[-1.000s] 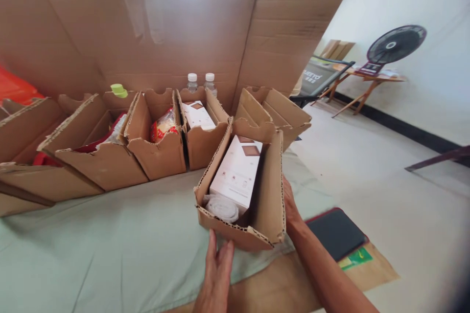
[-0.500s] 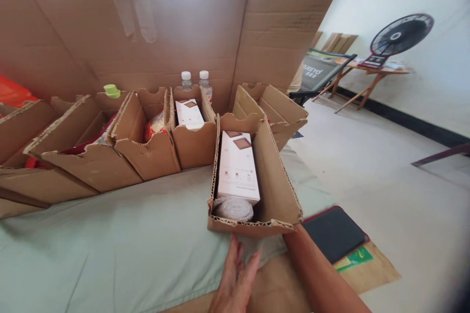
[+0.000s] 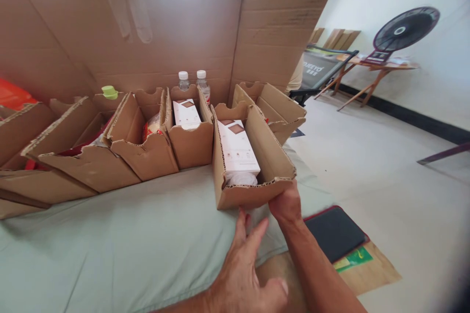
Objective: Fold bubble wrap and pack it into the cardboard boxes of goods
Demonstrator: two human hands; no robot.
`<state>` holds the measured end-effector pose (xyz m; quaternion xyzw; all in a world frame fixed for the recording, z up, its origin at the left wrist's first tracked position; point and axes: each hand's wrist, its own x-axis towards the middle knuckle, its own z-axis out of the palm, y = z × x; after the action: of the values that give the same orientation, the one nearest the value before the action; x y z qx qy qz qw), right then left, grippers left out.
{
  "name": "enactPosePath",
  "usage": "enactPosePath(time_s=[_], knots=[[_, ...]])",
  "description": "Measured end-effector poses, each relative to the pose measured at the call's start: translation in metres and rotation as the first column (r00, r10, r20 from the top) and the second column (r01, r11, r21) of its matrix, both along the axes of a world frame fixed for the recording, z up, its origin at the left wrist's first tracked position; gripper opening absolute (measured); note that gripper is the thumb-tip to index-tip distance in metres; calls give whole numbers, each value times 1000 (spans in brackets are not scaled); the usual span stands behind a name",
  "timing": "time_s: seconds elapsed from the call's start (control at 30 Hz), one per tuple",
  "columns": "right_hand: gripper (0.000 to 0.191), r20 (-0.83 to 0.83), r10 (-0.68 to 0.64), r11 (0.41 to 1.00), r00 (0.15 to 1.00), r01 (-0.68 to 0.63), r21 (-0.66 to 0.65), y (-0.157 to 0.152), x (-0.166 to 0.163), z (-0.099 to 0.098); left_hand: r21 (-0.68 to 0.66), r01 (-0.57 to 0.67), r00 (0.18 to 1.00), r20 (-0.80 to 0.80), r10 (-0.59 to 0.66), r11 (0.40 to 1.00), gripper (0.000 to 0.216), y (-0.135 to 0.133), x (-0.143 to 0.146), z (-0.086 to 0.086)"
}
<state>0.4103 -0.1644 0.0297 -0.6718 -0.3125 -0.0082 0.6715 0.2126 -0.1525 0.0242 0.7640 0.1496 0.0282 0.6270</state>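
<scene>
An open-topped cardboard bin [image 3: 273,156] is in front of me, tilted slightly, with a white printed box [image 3: 240,154] and a rolled white item [image 3: 242,179] inside. My right hand [image 3: 288,203] grips it at the lower right front corner, its fingers hidden beneath. My left hand [image 3: 244,264] is open, thumb and fingers apart, with its fingertips at or just below the bin's front bottom edge; I cannot tell whether they touch. Left of the bin stands another cardboard bin [image 3: 194,146] holding a similar white box [image 3: 186,113].
More cardboard bins [image 3: 147,156] line the pale green cloth [image 3: 147,230]. Behind them rise two capped bottles [image 3: 203,85] and a tall cardboard panel [image 3: 183,29]. Another bin [image 3: 279,105] stands at the right. A dark tablet-like slab [image 3: 336,232] lies at the lower right.
The held bin has moved away from me, toward the row, and its front now sits higher in view. Both hands have reached forward; my right hand has come into sight.
</scene>
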Motion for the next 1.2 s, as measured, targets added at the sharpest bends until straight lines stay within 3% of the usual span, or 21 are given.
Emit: enactPosePath(time_s=[0.2,0.33,0.5,0.83,0.93,1.03,1.1,1.13,1.2], knots=[[51,-200,-77,965,977,124,233,0,-2,11,82,-18,999,-44,21,996,90,44,40,30],[47,-206,-92,973,974,132,190,-1,-4,10,209,-17,999,-43,27,978,84,67,68,37],[43,-94,-70,986,993,83,144,-4,-8,8,291,-26,1000,-5,28,956,80,80,91,34],[39,100,-26,999,995,22,34,-8,-9,4,321,-19,1000,14,15,947,77,92,94,21],[34,192,-11,999,981,16,-27,-9,-9,5,349,50,998,27,-64,936,78,91,76,15],[29,314,2,995,949,29,-93,-10,-12,5,465,221,965,22,-260,858,81,77,32,2],[28,372,31,988,928,29,-154,-7,-16,5,525,299,933,14,-360,797,86,63,-6,-16],[28,387,56,982,921,20,-189,-4,-18,4,563,281,929,43,-368,777,85,56,-25,-28],[30,391,120,965,913,-14,-262,4,-20,1,660,237,903,122,-412,713,65,44,-57,-54]])
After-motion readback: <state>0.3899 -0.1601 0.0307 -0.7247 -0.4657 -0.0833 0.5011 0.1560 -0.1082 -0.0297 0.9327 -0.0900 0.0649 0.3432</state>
